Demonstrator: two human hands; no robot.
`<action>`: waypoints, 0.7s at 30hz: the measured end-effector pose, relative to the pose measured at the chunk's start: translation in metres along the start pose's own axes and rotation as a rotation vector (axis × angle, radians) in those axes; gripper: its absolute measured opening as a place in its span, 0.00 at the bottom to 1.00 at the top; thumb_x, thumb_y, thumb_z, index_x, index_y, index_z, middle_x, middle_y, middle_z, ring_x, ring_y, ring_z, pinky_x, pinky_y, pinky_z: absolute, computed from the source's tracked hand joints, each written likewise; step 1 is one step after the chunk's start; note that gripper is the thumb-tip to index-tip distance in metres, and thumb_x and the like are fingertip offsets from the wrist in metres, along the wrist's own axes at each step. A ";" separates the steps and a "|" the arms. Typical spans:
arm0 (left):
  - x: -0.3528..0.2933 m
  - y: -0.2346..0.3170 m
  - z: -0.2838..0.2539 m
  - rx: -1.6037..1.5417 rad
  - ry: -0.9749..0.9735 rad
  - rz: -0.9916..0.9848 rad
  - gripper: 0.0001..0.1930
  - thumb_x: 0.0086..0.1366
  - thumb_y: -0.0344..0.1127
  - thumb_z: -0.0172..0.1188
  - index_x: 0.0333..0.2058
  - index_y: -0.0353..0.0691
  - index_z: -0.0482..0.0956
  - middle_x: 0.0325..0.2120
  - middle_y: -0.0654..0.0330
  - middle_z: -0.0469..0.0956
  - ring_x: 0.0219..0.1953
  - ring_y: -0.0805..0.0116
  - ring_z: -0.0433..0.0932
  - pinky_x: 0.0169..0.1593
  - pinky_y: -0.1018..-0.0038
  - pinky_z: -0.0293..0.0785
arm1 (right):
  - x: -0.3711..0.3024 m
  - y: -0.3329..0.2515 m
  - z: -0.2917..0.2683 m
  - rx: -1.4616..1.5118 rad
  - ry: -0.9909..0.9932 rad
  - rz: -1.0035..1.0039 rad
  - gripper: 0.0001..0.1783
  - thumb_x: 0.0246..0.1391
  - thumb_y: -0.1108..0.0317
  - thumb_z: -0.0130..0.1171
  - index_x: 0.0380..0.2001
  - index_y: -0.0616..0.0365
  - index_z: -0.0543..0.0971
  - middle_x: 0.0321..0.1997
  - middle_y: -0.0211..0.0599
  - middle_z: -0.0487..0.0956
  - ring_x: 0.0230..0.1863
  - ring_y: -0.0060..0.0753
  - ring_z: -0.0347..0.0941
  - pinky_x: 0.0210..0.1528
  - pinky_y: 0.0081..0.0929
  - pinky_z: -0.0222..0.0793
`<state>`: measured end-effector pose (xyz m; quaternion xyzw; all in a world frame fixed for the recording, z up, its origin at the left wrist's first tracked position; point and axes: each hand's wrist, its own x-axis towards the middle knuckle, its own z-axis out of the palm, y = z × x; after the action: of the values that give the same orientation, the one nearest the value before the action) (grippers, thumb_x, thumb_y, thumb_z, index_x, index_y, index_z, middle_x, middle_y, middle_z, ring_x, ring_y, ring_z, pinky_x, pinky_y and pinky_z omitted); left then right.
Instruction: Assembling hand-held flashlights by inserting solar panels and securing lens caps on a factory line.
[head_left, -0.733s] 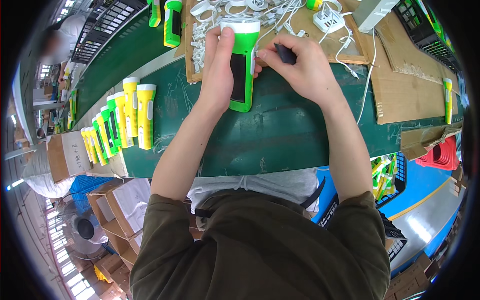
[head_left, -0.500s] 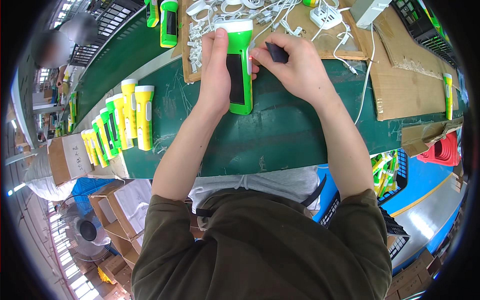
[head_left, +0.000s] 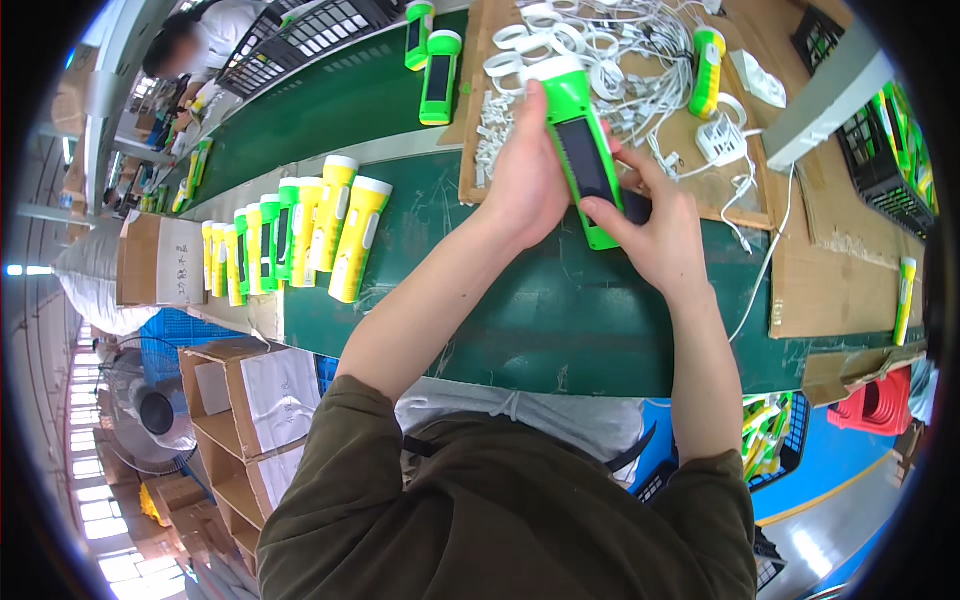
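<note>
The green flashlight (head_left: 585, 155) is just above and right of the centre of the frame, raised over the bench, its white head toward the upper left and its dark panel facing up. From where I stand, the left hand (head_left: 530, 175) is wrapped round its left side, thumb up along the edge near the head, fingers curled behind and mostly hidden. The right hand (head_left: 660, 225) comes at it from the right, thumb laid at the lower end of the body, fingers bent round the side; they are mostly closed, with a small dark piece (head_left: 637, 207) tucked among them (what it is, I can't make out).

Beneath lies the green tabletop (head_left: 520, 330). Behind the hands, at the upper middle, a shallow tray (head_left: 755, 218) holds tangled white cables (head_left: 650, 65), a white charger block (head_left: 722, 140) and a yellow-and-green flashlight (head_left: 708, 75). Left of centre stands a row of yellow and green flashlights (head_left: 360, 240). Two more green flashlights (head_left: 438, 85) lie at the upper left of the tray.
</note>
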<state>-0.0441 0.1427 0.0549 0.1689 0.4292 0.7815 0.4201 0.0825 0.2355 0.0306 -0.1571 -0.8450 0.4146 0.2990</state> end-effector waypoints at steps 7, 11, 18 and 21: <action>0.087 0.054 -0.080 1.360 0.282 0.479 0.29 0.59 0.56 0.61 0.47 0.35 0.77 0.47 0.43 0.74 0.54 0.52 0.70 0.60 0.61 0.62 | 0.005 0.017 0.001 0.385 0.027 0.224 0.20 0.50 0.62 0.67 0.41 0.64 0.76 0.26 0.34 0.80 0.27 0.18 0.73 0.29 0.19 0.64; 0.162 0.095 -0.168 1.879 0.576 0.273 0.44 0.48 0.69 0.61 0.56 0.41 0.71 0.60 0.44 0.60 0.64 0.46 0.57 0.64 0.56 0.59 | 0.008 0.007 -0.008 0.335 0.048 0.220 0.16 0.51 0.66 0.66 0.39 0.63 0.76 0.25 0.33 0.80 0.24 0.14 0.69 0.26 0.18 0.60; 0.225 0.111 -0.229 1.788 0.408 -0.043 0.47 0.43 0.66 0.64 0.55 0.34 0.74 0.62 0.37 0.59 0.66 0.46 0.56 0.65 0.62 0.58 | 0.009 0.009 -0.003 0.289 -0.003 0.226 0.17 0.49 0.67 0.68 0.39 0.64 0.76 0.29 0.37 0.83 0.29 0.20 0.78 0.32 0.19 0.69; 0.228 0.123 -0.236 1.716 0.392 -0.068 0.36 0.46 0.57 0.67 0.49 0.35 0.78 0.45 0.51 0.78 0.47 0.61 0.76 0.53 0.68 0.70 | 0.011 0.009 -0.002 0.228 -0.009 0.209 0.18 0.48 0.67 0.69 0.40 0.64 0.76 0.31 0.39 0.83 0.31 0.22 0.79 0.35 0.20 0.71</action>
<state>-0.3890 0.1661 -0.0028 0.2763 0.9374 0.1916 0.0903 0.0761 0.2480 0.0282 -0.2073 -0.7730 0.5373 0.2662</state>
